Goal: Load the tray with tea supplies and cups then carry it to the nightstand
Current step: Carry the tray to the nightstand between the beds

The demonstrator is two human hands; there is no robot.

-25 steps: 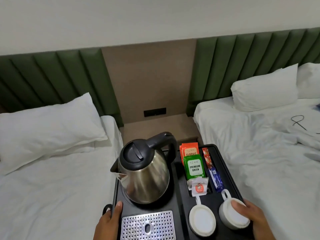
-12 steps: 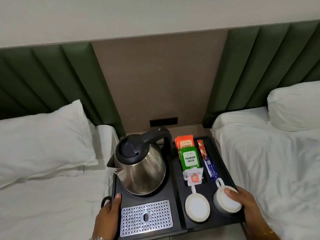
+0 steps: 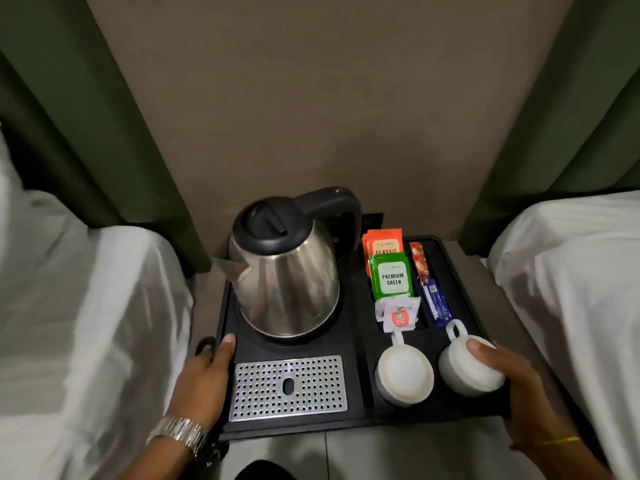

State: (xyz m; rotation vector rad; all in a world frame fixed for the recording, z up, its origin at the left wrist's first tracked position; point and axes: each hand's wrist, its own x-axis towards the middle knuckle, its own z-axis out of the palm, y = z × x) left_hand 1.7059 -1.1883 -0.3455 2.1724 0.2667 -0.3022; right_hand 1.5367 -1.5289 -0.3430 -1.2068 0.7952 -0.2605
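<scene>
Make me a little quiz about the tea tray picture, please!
1. True or false: both cups sit upside down on the tray.
2. What word is on the green packet: A) Classic B) Premium Green C) Mint?
3. Which hand touches a cup?

Key:
1. True.
2. B.
3. The right hand, fingers over the right-side cup; the left hand grips the tray's left edge by the kettle.

white bedding [image 3: 86, 323] left and right [image 3: 581, 271], green padded headboard [image 3: 52, 116], beige wall panel [image 3: 311, 98] between
</scene>
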